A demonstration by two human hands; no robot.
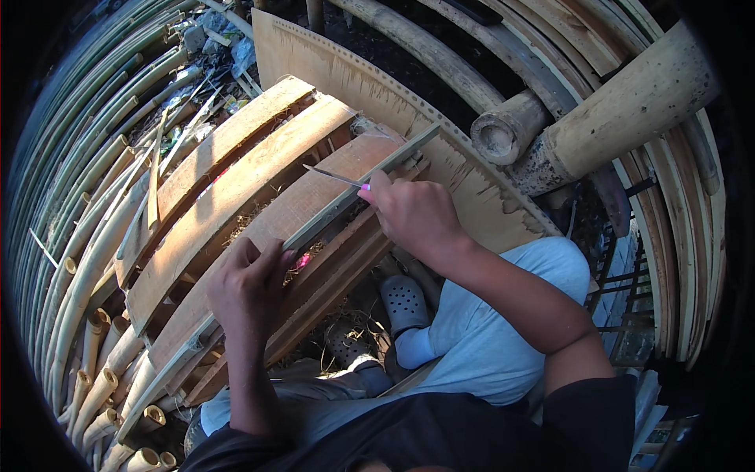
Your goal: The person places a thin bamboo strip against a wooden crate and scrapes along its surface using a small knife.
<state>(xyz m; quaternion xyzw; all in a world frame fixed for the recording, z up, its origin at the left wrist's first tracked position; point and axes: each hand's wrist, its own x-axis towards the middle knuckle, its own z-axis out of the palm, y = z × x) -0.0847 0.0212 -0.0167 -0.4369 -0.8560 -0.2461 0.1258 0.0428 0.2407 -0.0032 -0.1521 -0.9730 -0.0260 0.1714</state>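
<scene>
One bamboo strip (326, 214) runs from one o'clock to eight; your left hand (242, 285) pinches it, your right hand (413, 211) grips a knife (333, 175). Apparently you're trimming; the next stroke wants a steady angle.

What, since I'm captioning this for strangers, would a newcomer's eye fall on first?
Probably the long greenish strip slanting across the middle, gripped by the left hand, with a slender pointed blade in the right hand. Next, the sunlit wooden slats, up and to the left of the strip. Then the thick pale pole jutting in at the upper right.
</scene>
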